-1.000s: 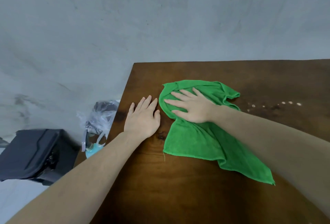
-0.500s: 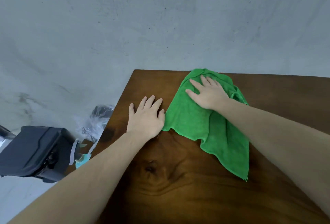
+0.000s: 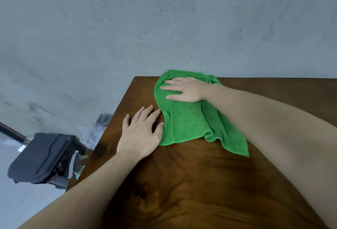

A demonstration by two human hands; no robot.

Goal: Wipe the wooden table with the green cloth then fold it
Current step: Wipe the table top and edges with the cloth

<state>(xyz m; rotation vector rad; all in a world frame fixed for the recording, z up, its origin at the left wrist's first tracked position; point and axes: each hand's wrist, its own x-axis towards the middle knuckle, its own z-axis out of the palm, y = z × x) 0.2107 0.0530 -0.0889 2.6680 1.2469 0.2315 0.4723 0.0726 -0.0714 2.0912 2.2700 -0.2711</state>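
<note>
the green cloth (image 3: 189, 119) lies rumpled on the wooden desk (image 3: 200, 183), bunched up against the far edge near the far left corner, with its loose end trailing back toward the person and ending in a frayed corner. the right hand (image 3: 184, 90) lies flat on the far part of the cloth, fingers straight and spread, pointing left, pressing the fabric down without gripping it. the left hand (image 3: 140, 134) rests palm down on bare wood just beside the cloth's left edge, fingers straight and slightly fanned, its thumb and forefinger touching the fabric; it holds nothing. both bare forearms reach in from the near edge of the frame, the right one crossing over the cloth's right side and hiding part of it. beyond the desk rises a grey wall (image 3: 127, 28). off the desk's left edge, lower down, sits a black case (image 3: 40, 159), with a crumpled clear plastic bag (image 3: 98, 128) beside it and some pale grey and teal pieces that are too small to identify. the desk's right side runs out of frame.
</note>
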